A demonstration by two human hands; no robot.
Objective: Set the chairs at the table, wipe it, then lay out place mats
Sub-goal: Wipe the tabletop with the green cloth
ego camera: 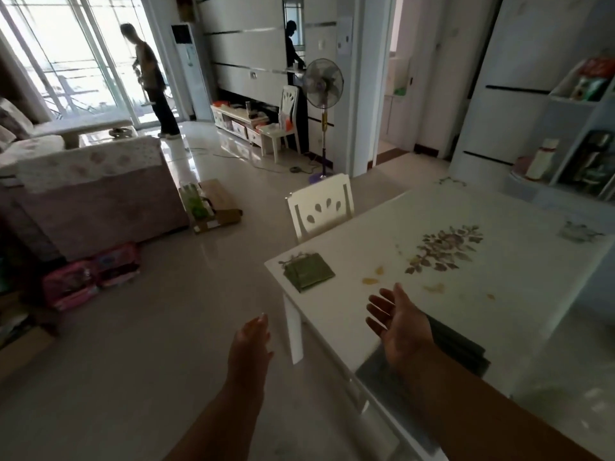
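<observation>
A white dining table (pixel 506 294) with a flower print fills the right half of the view. A folded green cloth (pixel 307 271) lies on its near left corner. Yellowish smears (pixel 371 280) mark the top beside it. One white chair (pixel 321 207) stands pushed in at the table's far left side; a second white chair (pixel 286 119) stands far off by the wall. A stack of dark mats (pixel 462 344) lies at the near edge, partly behind my right arm. My right hand (pixel 399 322) hovers open, palm up, over the near edge. My left hand (pixel 251 341) hangs open over the floor, left of the table leg.
A sofa (pixel 93 201) with pink bags (pixel 90 281) at its foot stands left. Cardboard boxes (pixel 213 207) lie on the floor beyond. A standing fan (pixel 322 84) and cables sit near the far chair. One person stands by the balcony door (pixel 151 78), another in a doorway. Shelves (pixel 579 134) line the right.
</observation>
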